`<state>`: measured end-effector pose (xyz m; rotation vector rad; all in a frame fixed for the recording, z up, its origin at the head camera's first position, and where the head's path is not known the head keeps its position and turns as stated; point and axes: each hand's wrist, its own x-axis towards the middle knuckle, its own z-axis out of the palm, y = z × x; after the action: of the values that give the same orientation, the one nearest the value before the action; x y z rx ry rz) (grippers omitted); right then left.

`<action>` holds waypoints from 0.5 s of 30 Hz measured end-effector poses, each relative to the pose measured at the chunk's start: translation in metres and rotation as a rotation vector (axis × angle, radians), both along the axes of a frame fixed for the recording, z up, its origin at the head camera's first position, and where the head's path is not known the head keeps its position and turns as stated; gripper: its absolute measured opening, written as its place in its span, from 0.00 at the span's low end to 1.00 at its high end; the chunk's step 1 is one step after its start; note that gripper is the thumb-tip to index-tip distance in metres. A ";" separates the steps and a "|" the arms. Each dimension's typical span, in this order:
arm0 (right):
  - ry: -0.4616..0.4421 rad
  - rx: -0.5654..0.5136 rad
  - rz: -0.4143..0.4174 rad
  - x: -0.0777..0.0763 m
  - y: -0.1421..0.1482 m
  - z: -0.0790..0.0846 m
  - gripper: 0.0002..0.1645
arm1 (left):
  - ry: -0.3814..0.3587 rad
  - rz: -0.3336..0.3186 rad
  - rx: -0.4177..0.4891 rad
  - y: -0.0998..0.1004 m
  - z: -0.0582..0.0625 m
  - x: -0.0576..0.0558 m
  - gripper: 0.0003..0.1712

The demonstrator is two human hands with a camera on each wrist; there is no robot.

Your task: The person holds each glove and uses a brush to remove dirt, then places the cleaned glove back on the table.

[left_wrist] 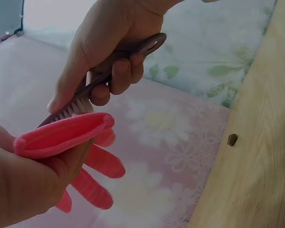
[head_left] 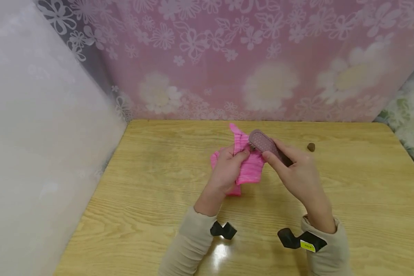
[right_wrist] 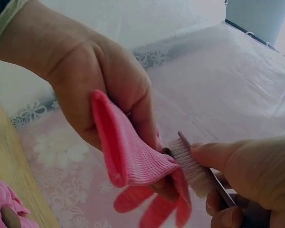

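Observation:
My left hand (head_left: pixel 224 170) grips a pink knitted glove (head_left: pixel 250 170), its cuff opening toward me and its fingers hanging loose in the left wrist view. With my right hand (head_left: pixel 301 172) I hold a mauve scrubbing brush (head_left: pixel 262 141) by its dark handle, thumb along the dotted back. The pale bristles (right_wrist: pixel 192 171) press against the glove's fabric in the right wrist view. A small dark brown lump (right_wrist: pixel 167 151) shows between the bristles and the glove, near my left fingertips. The glove hides part of my left fingers.
A second pink glove (right_wrist: pixel 12 202) lies on the wooden table (head_left: pixel 141 199) below the held one, with a brown lump (right_wrist: pixel 10 217) on it. Another brown lump (head_left: pixel 311 147) sits at the back right. A pink floral curtain (head_left: pixel 207 76) hangs behind the table; a white sheet (head_left: pixel 48 134) stands left.

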<state>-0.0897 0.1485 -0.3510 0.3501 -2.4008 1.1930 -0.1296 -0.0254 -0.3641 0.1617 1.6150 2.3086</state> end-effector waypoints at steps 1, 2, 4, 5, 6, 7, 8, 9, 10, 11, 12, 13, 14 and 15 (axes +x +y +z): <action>-0.004 -0.004 -0.011 0.000 0.002 0.000 0.25 | 0.010 -0.005 -0.010 0.002 0.000 0.001 0.16; -0.011 -0.003 -0.025 0.000 0.003 0.001 0.25 | 0.012 -0.002 -0.010 0.003 0.000 0.001 0.16; -0.018 0.015 -0.057 0.000 0.007 0.003 0.25 | 0.007 0.022 0.006 0.005 -0.001 0.001 0.15; -0.019 0.020 -0.073 0.000 0.009 0.003 0.25 | 0.000 0.038 0.024 0.006 -0.001 0.001 0.14; -0.023 0.025 -0.091 0.001 0.010 0.004 0.25 | -0.012 0.056 0.047 0.006 -0.002 0.001 0.14; -0.022 0.023 -0.108 0.001 0.011 0.003 0.25 | -0.024 0.073 0.074 0.006 -0.002 0.000 0.14; -0.015 0.020 -0.122 0.002 0.012 0.003 0.25 | -0.032 0.087 0.100 0.006 -0.003 0.000 0.14; -0.002 0.014 -0.131 0.002 0.012 0.003 0.24 | -0.037 0.097 0.120 0.006 -0.004 -0.001 0.14; 0.016 0.018 -0.136 0.003 0.011 0.002 0.24 | -0.035 0.109 0.126 0.006 -0.004 -0.001 0.14; 0.027 0.016 -0.123 0.003 0.009 0.002 0.24 | -0.031 0.115 0.135 0.006 -0.005 -0.001 0.14; 0.036 0.026 -0.109 0.002 0.007 0.001 0.24 | -0.023 0.114 0.139 0.006 -0.005 -0.001 0.15; 0.043 0.036 -0.094 0.001 0.004 0.000 0.25 | -0.009 0.111 0.135 0.007 -0.005 -0.001 0.15; 0.046 0.046 -0.078 0.000 0.001 0.000 0.25 | 0.004 0.107 0.134 0.008 -0.005 0.000 0.16; 0.038 0.052 -0.070 -0.001 -0.001 -0.001 0.25 | 0.015 0.107 0.132 0.009 -0.005 0.000 0.16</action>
<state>-0.0904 0.1471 -0.3517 0.2997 -2.3945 1.0849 -0.1293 -0.0167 -0.3692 0.1261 1.5131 2.5021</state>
